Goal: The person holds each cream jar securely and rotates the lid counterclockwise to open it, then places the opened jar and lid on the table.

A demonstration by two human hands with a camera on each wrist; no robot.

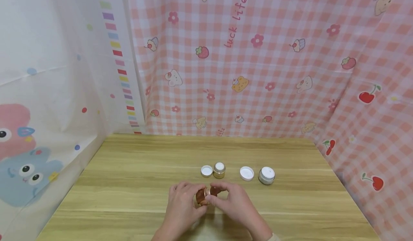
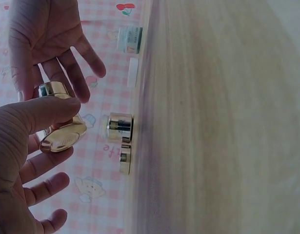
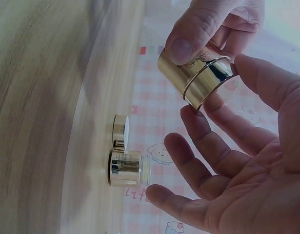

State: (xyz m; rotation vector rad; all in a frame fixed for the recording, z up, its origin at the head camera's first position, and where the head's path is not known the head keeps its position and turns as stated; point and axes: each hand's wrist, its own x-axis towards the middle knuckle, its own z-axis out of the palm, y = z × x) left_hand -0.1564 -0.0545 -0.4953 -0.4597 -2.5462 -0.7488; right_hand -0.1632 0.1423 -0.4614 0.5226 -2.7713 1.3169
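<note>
A shiny gold cosmetic jar with its gold lid on is held above the table between both hands, tilted on its side. My left hand grips the jar's body between thumb and fingers. From the other end, my right hand pinches the lid with thumb and fingertips. In the left wrist view the jar's gold base faces the camera. Just beyond the hands stands an uncapped gold jar, its small gold-edged lid lying beside it.
Farther right, a white lid lies next to an open glass jar with a white top. All stand on a wood-grain table. A pink checked cloth hangs behind, and a white patterned curtain hangs at left.
</note>
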